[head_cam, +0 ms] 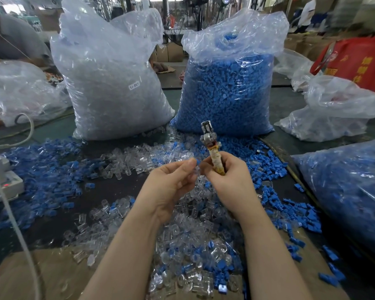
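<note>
My right hand (226, 178) grips the tape-wrapped handle of a small metal tool (209, 138), whose steel head points up and away from me. My left hand (171, 180) pinches a small clear plastic piece (195, 168) with a bit of blue showing, right beside the fingers of my right hand. Both hands hover over a heap of loose clear plastic caps (188, 252) mixed with blue plastic parts (275, 167) spread across the dark table.
A tall bag of clear parts (115, 83) and a tall bag of blue parts (227, 89) stand behind the hands. Another blue-filled bag (351, 187) lies at right, smaller bags at far left and right. A white device (2, 182) with a cable sits at left. Cardboard (30, 276) lies at the near edge.
</note>
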A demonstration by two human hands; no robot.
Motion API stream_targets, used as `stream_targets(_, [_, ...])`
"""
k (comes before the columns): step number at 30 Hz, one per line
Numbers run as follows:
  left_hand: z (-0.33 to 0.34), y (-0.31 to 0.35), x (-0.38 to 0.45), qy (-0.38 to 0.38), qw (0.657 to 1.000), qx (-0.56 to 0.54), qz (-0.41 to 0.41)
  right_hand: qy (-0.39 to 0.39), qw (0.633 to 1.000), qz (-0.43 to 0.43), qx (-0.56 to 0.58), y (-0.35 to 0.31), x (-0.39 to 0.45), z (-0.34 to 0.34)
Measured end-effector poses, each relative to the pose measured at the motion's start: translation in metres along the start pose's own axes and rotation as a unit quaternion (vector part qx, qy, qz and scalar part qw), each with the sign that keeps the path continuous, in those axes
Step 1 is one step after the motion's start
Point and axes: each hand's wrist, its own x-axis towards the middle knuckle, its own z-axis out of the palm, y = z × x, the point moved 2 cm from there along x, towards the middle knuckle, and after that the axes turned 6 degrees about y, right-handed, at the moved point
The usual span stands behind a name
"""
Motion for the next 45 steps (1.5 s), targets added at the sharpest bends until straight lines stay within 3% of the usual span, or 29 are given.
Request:
stream_targets(10, [0.002, 0.005, -0.003, 0.008, 0.996, -0.084, -0.021, 0.042, 0.999, -0.013, -0.01, 0.001, 0.002, -0.006])
stream_targets(16, [-0.001, 0.006, 0.0, 0.065, 0.996, -0.059, 0.02, 0.033, 0.999, -0.015, -0.004, 0.0, 0.002, -0.004])
stream_targets(25, [0.0, 0.005, 0.002, 0.056, 0.996, -0.041, 0.062, 0.049, 0.998, -0.04, 0.015, -0.002, 0.002, -0.002])
stream_targets(35, [0.005, 0.003, -0.006, 0.095, 0.978, 0.078, 0.167, 0.053, 0.995, -0.04, -0.074, 0.001, 0.001, -0.002])
stream_targets(45, [0.012, 0.004, -0.009, 0.144, 0.908, 0.26, 0.296, 0.068, 0.993, -0.036, -0.093, -0.003, 0.001, -0.001])
